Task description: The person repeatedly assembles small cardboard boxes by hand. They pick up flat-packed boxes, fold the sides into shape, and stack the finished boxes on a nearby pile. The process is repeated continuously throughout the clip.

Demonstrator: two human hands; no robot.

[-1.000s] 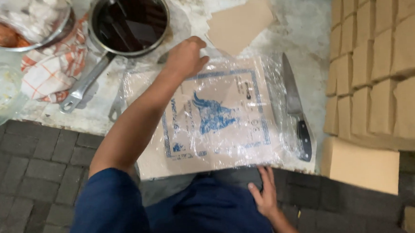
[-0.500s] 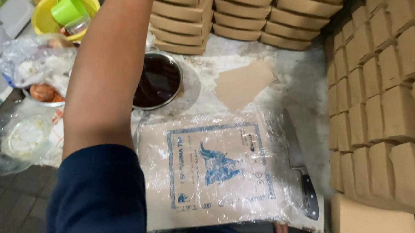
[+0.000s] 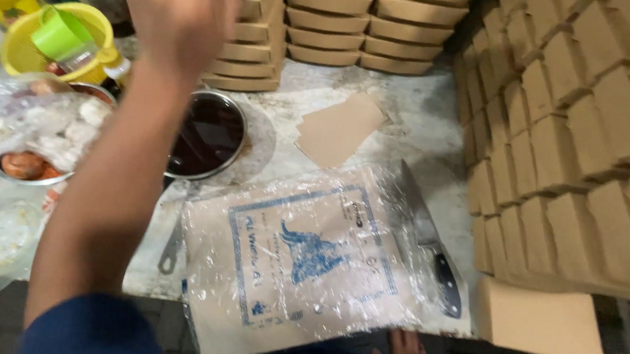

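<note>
2 hands are showing: the left hand [image 3: 181, 21] is hanging blurred above the pot [image 3: 206, 132], grip unclear; the right hand [image 3: 402, 350] is resting open-fingered under the plastic-covered board's [image 3: 298, 262] near edge.

Blue-printed plastic-wrapped sack [image 3: 309, 261] lies beside stacked brown boxes [image 3: 575, 132].

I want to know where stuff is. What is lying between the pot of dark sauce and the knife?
In the head view, a flat brown paper sheet lies on the counter between the pot and the knife, along with the top of the plastic-wrapped board.
</note>
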